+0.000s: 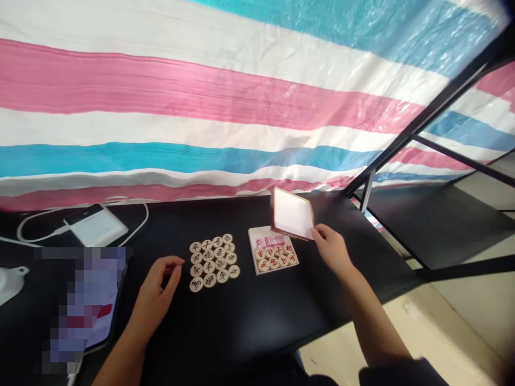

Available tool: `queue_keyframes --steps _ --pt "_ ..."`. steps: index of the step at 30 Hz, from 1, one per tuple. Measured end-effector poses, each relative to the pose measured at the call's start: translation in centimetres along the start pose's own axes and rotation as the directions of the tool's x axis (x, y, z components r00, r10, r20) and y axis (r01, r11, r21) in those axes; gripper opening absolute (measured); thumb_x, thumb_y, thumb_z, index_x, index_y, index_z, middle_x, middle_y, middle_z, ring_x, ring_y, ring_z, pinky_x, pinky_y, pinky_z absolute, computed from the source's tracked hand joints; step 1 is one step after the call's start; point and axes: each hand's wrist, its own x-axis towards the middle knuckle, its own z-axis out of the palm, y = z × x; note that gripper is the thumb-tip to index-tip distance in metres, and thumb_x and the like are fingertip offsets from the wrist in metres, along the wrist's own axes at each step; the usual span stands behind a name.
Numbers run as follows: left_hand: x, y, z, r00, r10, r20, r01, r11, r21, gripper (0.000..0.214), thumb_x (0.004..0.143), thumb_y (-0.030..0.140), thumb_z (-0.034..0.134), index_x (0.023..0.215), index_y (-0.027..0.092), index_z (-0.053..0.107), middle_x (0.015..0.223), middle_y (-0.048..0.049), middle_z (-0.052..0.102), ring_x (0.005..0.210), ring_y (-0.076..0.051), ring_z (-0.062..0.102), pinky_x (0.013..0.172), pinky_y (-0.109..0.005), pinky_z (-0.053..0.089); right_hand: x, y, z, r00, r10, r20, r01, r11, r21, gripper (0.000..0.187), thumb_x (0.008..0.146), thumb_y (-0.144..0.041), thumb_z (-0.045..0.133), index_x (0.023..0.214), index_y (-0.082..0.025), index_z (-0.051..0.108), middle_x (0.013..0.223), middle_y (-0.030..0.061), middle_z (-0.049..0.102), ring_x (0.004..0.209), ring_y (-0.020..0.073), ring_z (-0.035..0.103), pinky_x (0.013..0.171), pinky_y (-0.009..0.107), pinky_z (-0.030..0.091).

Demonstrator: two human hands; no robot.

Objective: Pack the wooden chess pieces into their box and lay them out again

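Observation:
My right hand (332, 247) holds a flat square box lid (292, 214) by its lower right corner, tilted up above the open white box (254, 252). Inside the box lie several round wooden chess pieces (276, 256) with red characters. Left of the box, several round pieces with dark characters (213, 261) lie in a neat block on the black table (241, 321). My left hand (157, 289) rests on the table just left of that block, fingers loosely curled, holding nothing that I can see.
A white power bank (96, 225) with a white cable (36, 222) lies at the back left. A blurred flat item (86, 305) sits at the left edge. A striped tarp (201, 107) hangs behind. A black metal frame (422, 118) stands at right.

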Motion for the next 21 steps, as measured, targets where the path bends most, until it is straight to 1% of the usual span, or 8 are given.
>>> queue_keyframes --steps 5,10,13,15,16,18,19,21 --pt "0.2 -0.2 0.1 0.999 -0.048 0.014 0.048 0.999 -0.022 0.025 0.080 0.043 0.045 0.094 0.022 0.052 0.094 -0.0033 0.056 0.084 -0.021 0.057 0.073 -0.033 0.047 1.0 8.0 -3.0 0.981 0.192 0.003 -0.186 0.956 -0.226 0.024 0.077 -0.035 0.044 0.057 -0.021 0.047 0.056 0.0056 0.053 0.051 0.0128 0.047 0.054 0.029 0.031" --pt "0.3 0.2 0.0 0.997 -0.072 0.013 0.073 0.996 -0.051 0.028 0.079 0.044 0.046 0.093 0.021 0.052 0.094 -0.0037 0.056 0.086 -0.021 0.058 0.083 -0.037 0.045 3.4 10.3 -2.8 0.959 0.282 0.019 -0.265 0.920 -0.288 0.021 0.074 -0.027 0.049 0.054 -0.020 0.049 0.058 0.0118 0.054 0.060 0.0203 0.053 0.056 0.034 0.030" --pt "0.2 0.3 -0.1 0.997 -0.079 0.003 0.079 0.996 -0.050 0.029 0.079 0.044 0.046 0.093 0.020 0.052 0.094 -0.0040 0.056 0.087 -0.021 0.057 0.084 -0.037 0.044 3.8 8.8 -1.6 0.954 0.282 -0.097 -0.298 0.891 -0.342 0.018 0.075 -0.027 0.049 0.068 -0.014 0.058 0.077 0.0226 0.057 0.078 0.0306 0.054 0.061 0.038 0.032" --pt "0.2 0.3 -0.1 0.996 -0.084 -0.004 0.083 0.995 -0.058 0.029 0.079 0.044 0.046 0.093 0.019 0.053 0.094 -0.0043 0.057 0.085 -0.020 0.058 0.082 -0.036 0.045 3.1 6.4 -0.5 0.963 0.170 -0.211 -0.240 0.895 -0.377 0.029 0.078 -0.030 0.047 0.088 -0.007 0.060 0.092 0.0284 0.054 0.089 0.0341 0.051 0.067 0.042 0.033" --pt "0.2 0.3 -0.1 0.996 -0.084 -0.008 0.084 0.995 -0.062 0.030 0.079 0.044 0.046 0.093 0.018 0.053 0.093 -0.0043 0.057 0.084 -0.020 0.058 0.080 -0.035 0.046 2.5 4.8 0.2 0.976 0.103 -0.191 -0.169 0.912 -0.374 0.034 0.078 -0.031 0.047 0.096 -0.004 0.059 0.095 0.0279 0.054 0.092 0.0331 0.050 0.071 0.042 0.033" --pt "0.2 0.4 -0.1 0.997 -0.076 -0.025 0.074 0.995 -0.072 0.030 0.078 0.044 0.047 0.092 0.018 0.054 0.092 -0.0040 0.057 0.079 -0.018 0.059 0.078 -0.034 0.047 1.0 1.1 1.8 0.998 -0.026 -0.057 0.006 0.946 -0.325 0.028 0.076 -0.032 0.052 0.095 -0.012 0.061 0.088 0.0145 0.059 0.085 0.0233 0.052 0.077 0.035 0.035" --pt "0.2 0.5 -0.1 0.997 -0.070 -0.034 0.068 0.995 -0.078 0.030 0.077 0.043 0.048 0.091 0.017 0.054 0.091 -0.0038 0.057 0.078 -0.017 0.059 0.077 -0.033 0.047 0.2 -0.7 2.6 0.982 -0.171 0.079 0.185 0.955 -0.233 0.025 0.076 -0.030 0.053 0.094 -0.015 0.062 0.090 0.0116 0.059 0.085 0.0213 0.051 0.079 0.034 0.035" --pt "0.2 0.6 -0.1 0.997 -0.065 -0.045 0.061 0.994 -0.091 0.029 0.077 0.042 0.048 0.090 0.017 0.054 0.091 -0.0037 0.057 0.076 -0.017 0.059 0.076 -0.033 0.048 -1.2 -4.0 4.3 0.895 -0.363 0.258 0.399 0.911 -0.102 0.022 0.075 -0.031 0.056 0.092 -0.020 0.064 0.095 0.0085 0.060 0.089 0.0221 0.049 0.082 0.035 0.034"
